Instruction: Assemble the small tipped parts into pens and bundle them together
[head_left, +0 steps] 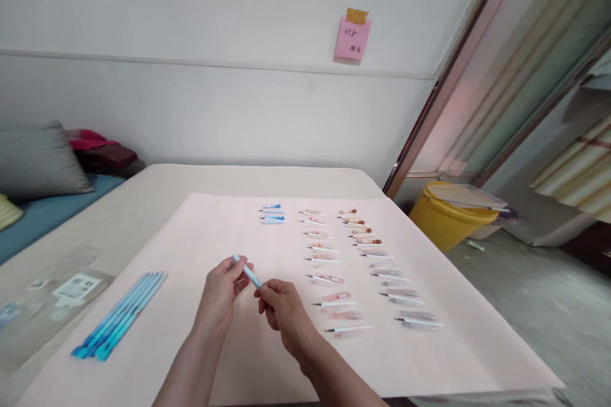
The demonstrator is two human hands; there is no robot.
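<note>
- Just below the centre of the frame, I have the left hand (223, 283) and the right hand (282, 308) on one light-blue pen (249, 274).
- The left fingers are closed in a light pinch about the pen's upper-left end; the right thumb and forefinger grip its lower-right end, with the other fingers curled under.
- I see the pen slanting from upper left to lower right between them, held above a pale pink sheet (214, 219).
- At lower left of the frame, a group of blue pens (121, 315) lies side by side on that sheet.
- Right of centre, I make out pen parts in columns: blue parts (273, 218) in the shortest, then pink parts (337, 296), then brown parts (370, 242) above grey parts (420, 315); white refills (353, 329) lie among them.
- Clear plastic packaging (33, 324) with a white label (79, 286) lies at the left edge.
- Beyond, I have a grey cushion (41, 159) at left, a pink note (353, 39) taped to the wall at upper right of centre, and a yellow bin (435, 219) at right.
</note>
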